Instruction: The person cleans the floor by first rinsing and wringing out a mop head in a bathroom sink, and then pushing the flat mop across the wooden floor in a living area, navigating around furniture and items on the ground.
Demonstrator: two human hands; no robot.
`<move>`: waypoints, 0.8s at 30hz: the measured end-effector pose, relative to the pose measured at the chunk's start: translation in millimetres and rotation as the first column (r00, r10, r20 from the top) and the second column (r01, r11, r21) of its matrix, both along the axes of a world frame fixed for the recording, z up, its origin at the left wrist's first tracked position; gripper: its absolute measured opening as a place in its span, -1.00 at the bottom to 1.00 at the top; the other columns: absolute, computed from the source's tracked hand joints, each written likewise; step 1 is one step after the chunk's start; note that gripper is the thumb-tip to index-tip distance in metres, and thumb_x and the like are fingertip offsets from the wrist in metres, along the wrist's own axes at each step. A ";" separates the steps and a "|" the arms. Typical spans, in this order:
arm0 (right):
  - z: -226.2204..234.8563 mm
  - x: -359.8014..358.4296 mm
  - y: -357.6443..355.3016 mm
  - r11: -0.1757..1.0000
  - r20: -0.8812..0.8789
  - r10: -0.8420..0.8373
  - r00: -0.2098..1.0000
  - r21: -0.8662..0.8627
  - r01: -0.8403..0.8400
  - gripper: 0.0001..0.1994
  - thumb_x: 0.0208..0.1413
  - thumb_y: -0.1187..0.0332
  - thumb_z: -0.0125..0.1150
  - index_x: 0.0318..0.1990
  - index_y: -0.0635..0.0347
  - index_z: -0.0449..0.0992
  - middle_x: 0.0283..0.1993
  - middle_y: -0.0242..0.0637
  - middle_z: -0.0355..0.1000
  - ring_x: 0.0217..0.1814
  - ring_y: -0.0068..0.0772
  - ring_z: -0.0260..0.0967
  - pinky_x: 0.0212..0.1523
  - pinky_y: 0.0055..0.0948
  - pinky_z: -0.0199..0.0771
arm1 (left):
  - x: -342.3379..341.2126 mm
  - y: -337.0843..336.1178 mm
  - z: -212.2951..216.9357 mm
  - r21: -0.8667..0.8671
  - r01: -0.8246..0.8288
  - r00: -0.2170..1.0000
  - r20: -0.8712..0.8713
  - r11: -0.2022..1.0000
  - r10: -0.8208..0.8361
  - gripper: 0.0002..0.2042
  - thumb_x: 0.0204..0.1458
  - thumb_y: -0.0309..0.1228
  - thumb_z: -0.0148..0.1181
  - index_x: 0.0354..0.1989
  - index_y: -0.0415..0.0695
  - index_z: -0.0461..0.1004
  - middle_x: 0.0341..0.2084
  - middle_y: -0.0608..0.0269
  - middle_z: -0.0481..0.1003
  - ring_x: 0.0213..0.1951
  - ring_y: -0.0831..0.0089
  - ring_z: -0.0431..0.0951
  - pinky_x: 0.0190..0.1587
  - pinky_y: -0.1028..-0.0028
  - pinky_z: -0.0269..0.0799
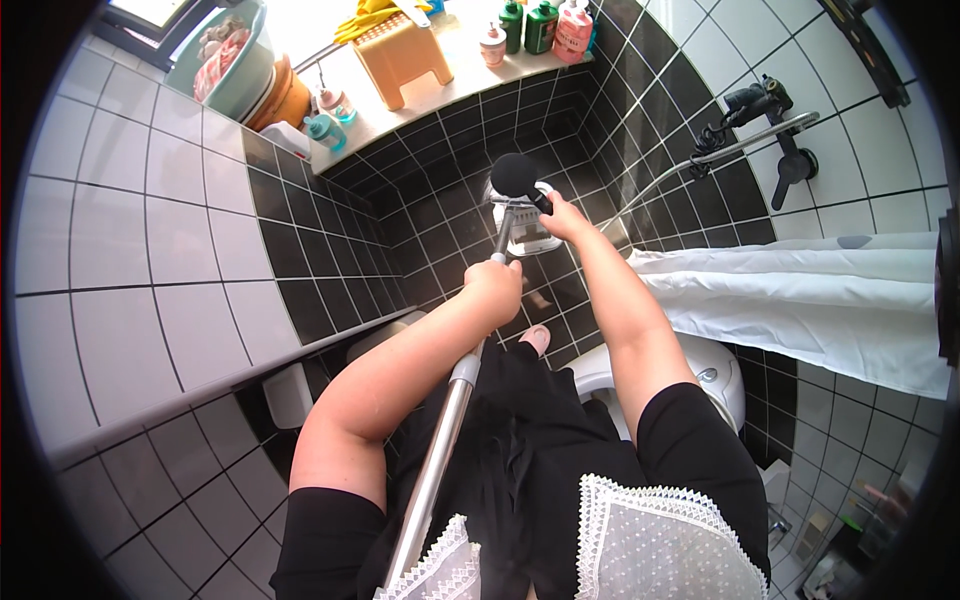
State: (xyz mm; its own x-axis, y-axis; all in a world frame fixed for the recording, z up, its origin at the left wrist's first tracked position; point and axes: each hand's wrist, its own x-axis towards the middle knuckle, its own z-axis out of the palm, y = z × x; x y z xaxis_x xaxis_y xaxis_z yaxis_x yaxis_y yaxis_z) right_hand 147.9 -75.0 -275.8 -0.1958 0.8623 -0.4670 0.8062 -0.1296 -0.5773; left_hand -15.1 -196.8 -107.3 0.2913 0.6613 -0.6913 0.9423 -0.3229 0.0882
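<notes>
My left hand (493, 287) is closed around a long metal pole (436, 462), which slants from my body toward the floor ahead. At its far end is a white fitting (530, 232) like a mop head, partly covered from view. My right hand (566, 219), also closed, grips the handle of a black round shower head (515, 174), held over the pole's far end. Whether water runs from it I cannot tell. A silvery shower hose (655, 182) hangs from the wall at right and drops behind my right forearm.
A ledge (466, 83) at the back carries bottles (541, 27), an orange stool (403, 58) and a basin (222, 58). The shower mixer (793, 165) juts from the right wall. A white curtain (800, 300) and a toilet (712, 375) stand close on my right.
</notes>
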 end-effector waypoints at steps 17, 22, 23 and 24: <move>-17.7 17.4 10.2 0.990 -0.010 -0.137 0.991 -0.017 0.137 -0.46 -0.11 0.24 0.14 0.08 0.19 0.24 -0.04 0.14 0.40 0.06 0.07 0.36 0.05 -0.20 0.33 | -28.3 10.6 10.8 0.004 -0.171 0.967 0.193 0.985 0.167 -0.47 -0.07 -0.41 0.09 0.17 -0.01 0.26 -0.28 0.00 0.54 -0.20 0.13 0.56 -0.17 0.29 0.48; -10.4 32.6 15.0 0.974 -0.072 -0.222 0.972 0.025 0.225 -0.50 -0.10 0.24 0.14 0.03 0.19 0.22 -0.12 0.10 0.42 -0.02 0.09 0.39 -0.03 -0.17 0.36 | -49.7 14.4 27.5 -0.030 -0.175 0.958 0.227 0.984 0.177 -0.33 -0.24 -0.58 0.12 0.18 0.11 0.25 -0.30 -0.03 0.50 -0.23 0.10 0.54 -0.19 0.27 0.47; -9.0 34.2 15.0 0.969 -0.080 -0.238 0.968 0.047 0.242 -0.54 -0.08 0.24 0.13 -0.02 0.18 0.22 -0.16 0.08 0.43 -0.05 0.09 0.39 -0.05 -0.14 0.37 | -54.2 12.3 31.6 -0.056 -0.174 0.960 0.213 0.983 0.182 -0.33 -0.25 -0.59 0.11 0.18 0.14 0.26 -0.30 -0.02 0.48 -0.24 0.09 0.53 -0.20 0.27 0.47; -6.4 36.2 16.0 0.968 -0.065 -0.247 0.967 0.031 0.249 -0.53 -0.08 0.22 0.14 -0.01 0.18 0.21 -0.15 0.09 0.43 -0.03 0.09 0.39 -0.04 -0.14 0.37 | -58.6 9.2 37.3 -0.078 -0.171 0.962 0.201 0.982 0.184 -0.32 -0.25 -0.59 0.11 0.18 0.18 0.26 -0.29 -0.02 0.46 -0.25 0.08 0.52 -0.20 0.26 0.46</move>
